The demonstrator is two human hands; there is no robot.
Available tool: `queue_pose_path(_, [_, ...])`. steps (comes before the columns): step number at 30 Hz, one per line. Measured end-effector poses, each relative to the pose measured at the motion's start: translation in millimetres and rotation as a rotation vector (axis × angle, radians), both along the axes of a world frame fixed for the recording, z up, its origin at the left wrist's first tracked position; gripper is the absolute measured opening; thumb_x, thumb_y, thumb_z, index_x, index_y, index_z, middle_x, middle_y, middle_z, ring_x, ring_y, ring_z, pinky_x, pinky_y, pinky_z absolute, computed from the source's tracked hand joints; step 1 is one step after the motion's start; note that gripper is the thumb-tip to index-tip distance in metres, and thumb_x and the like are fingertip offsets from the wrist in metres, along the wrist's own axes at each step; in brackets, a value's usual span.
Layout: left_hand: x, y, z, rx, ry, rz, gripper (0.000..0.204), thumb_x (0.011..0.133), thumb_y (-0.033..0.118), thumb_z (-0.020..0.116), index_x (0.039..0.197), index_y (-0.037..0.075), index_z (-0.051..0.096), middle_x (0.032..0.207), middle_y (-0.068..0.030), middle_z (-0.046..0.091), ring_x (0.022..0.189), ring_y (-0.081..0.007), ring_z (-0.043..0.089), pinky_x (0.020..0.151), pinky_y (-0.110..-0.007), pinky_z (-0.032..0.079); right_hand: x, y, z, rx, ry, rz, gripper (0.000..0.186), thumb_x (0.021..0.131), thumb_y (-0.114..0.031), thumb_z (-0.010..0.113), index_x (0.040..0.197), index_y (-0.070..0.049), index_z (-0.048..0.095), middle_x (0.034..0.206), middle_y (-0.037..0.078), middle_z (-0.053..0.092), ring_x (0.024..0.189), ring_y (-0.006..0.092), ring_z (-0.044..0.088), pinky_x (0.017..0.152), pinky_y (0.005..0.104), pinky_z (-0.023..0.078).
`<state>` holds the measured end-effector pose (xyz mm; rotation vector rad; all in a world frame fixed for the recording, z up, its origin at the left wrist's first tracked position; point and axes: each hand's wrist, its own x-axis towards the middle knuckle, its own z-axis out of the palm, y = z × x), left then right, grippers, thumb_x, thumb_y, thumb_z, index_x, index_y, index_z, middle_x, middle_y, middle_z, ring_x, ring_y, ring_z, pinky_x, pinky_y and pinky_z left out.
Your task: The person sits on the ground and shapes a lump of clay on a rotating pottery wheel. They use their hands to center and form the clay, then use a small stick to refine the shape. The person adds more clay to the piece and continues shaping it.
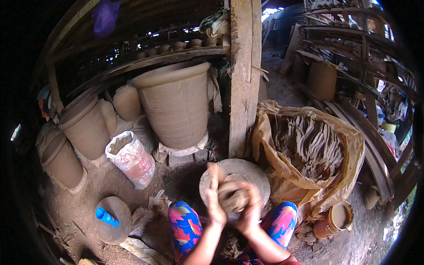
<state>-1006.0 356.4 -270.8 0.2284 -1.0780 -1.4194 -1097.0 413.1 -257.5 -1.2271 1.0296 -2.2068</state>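
Observation:
A brown lump of clay [233, 198] is between my hands, above a round grey potter's wheel head [258, 173]. My right hand [251, 208] curves around the lump's right side, its fingers slightly blurred. Along the left side of the clay my left hand [214, 198] is upright and flat, fingers stretched out; whether its palm touches the clay is hard to tell. Something pale, perhaps more clay, shows behind the lump on the wheel head. My knees, in blue and pink patterned trousers [184, 225], flank the hands.
Right of the wheel, a brown-lined container [304, 194] holds sliced clay, near a bucket of murky liquid [339, 216]. A wooden post [244, 79] rises behind. Leftward are a big clay pot [174, 106], a filled sack [132, 163] and a disc [126, 212] bearing a blue cylinder [106, 216].

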Motion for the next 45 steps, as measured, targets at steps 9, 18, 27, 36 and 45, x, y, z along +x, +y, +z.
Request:
queue_pose_path(9, [-17, 27, -4, -0.207, -0.135, 0.182, 0.08, 0.081, 0.062, 0.02, 0.135, 0.006, 0.003, 0.141, -0.0129, 0.005, 0.13, -0.0249, 0.006, 0.104, -0.039, 0.002, -22, -3, -19, 0.085, 0.708, 0.234, 0.08, 0.046, -0.045, 0.077, 0.104, 0.002, 0.05, 0.101, 0.016, 0.056, 0.092, 0.028, 0.056, 0.079, 0.0347, 0.043])
queue_pose_path(18, [-20, -3, -14, -0.004, 0.046, 0.252, 0.073, 0.082, 0.061, 0.021, 0.134, 0.011, 0.017, 0.14, -0.0075, 0.015, 0.128, -0.0249, 0.014, 0.103, -0.038, 0.009, -22, -24, -22, 0.105, -0.278, 0.155, 0.042, 0.084, -0.036, 0.047, 0.082, 0.005, 0.059, 0.081, 0.012, 0.061, 0.077, 0.0159, 0.055, 0.073, 0.0279, 0.042])
queue_pose_path(27, [-15, -31, 2, -0.348, 0.099, 0.111, 0.07, 0.084, 0.059, 0.018, 0.133, 0.01, 0.02, 0.137, -0.0188, 0.018, 0.124, -0.0303, 0.024, 0.102, -0.04, 0.018, -13, -62, 9, -0.078, 0.56, 0.097, 0.086, 0.05, -0.051, 0.074, 0.108, 0.003, 0.041, 0.093, 0.02, 0.049, 0.089, 0.0339, 0.05, 0.077, 0.0379, 0.04])
queue_pose_path(36, [-43, -28, -44, -0.293, -0.035, 0.364, 0.062, 0.086, 0.053, 0.016, 0.134, 0.014, 0.018, 0.136, -0.0192, 0.018, 0.124, -0.0361, 0.021, 0.1, -0.046, 0.018, -33, -72, -37, 0.207, 0.22, 0.306, 0.021, 0.079, -0.022, 0.061, 0.076, -0.001, 0.062, 0.068, 0.003, 0.061, 0.064, 0.0073, 0.053, 0.06, 0.0242, 0.043])
queue_pose_path(45, [-19, -42, -35, 0.105, 0.005, 0.009, 0.074, 0.083, 0.06, 0.016, 0.131, 0.004, 0.025, 0.123, -0.021, 0.04, 0.117, -0.0274, 0.035, 0.102, -0.037, 0.017, -27, -70, -33, -0.029, 0.531, 0.179, 0.071, 0.062, -0.051, 0.066, 0.103, 0.002, 0.045, 0.087, 0.014, 0.047, 0.082, 0.028, 0.049, 0.075, 0.0352, 0.039])
